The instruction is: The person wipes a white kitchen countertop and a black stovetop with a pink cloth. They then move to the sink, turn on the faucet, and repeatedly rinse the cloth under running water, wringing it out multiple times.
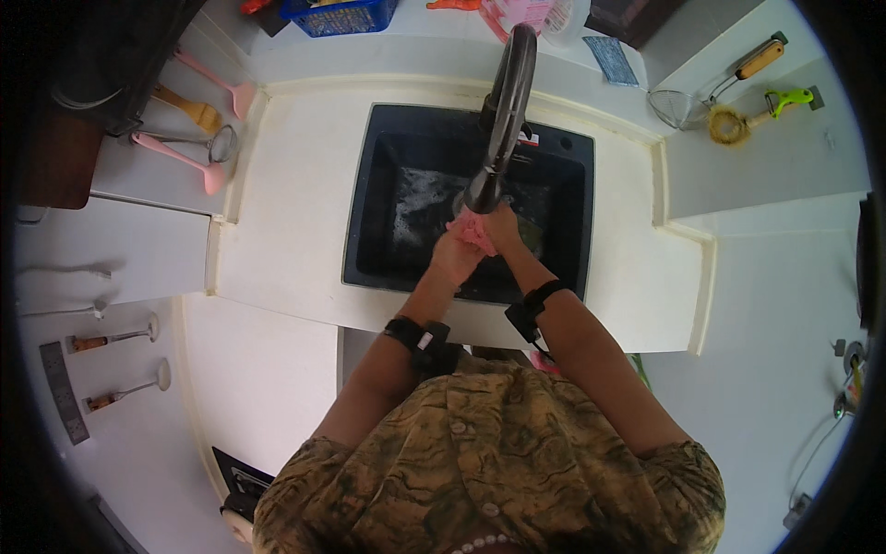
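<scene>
Over the dark kitchen sink (367,208), both hands grip a bunched pink cloth (476,232) just below the faucet's spout (484,190). My left hand (457,255) holds the cloth from the near left side. My right hand (502,225) is on its right side, partly hidden behind the spout. Water with white suds (419,201) lies in the basin. A greenish thing (531,235), too unclear to name, shows in the basin beside my right hand. Each forearm wears a black strapped device.
White countertop (291,187) surrounds the sink. A blue plastic basket (339,17), a pink container (516,14) and a grey-blue cloth (610,61) are on the ledge behind. Pink ladles (212,176) and a wooden spatula hang left; a wire strainer (675,109), round brush (728,126) and green peeler (789,100) hang right.
</scene>
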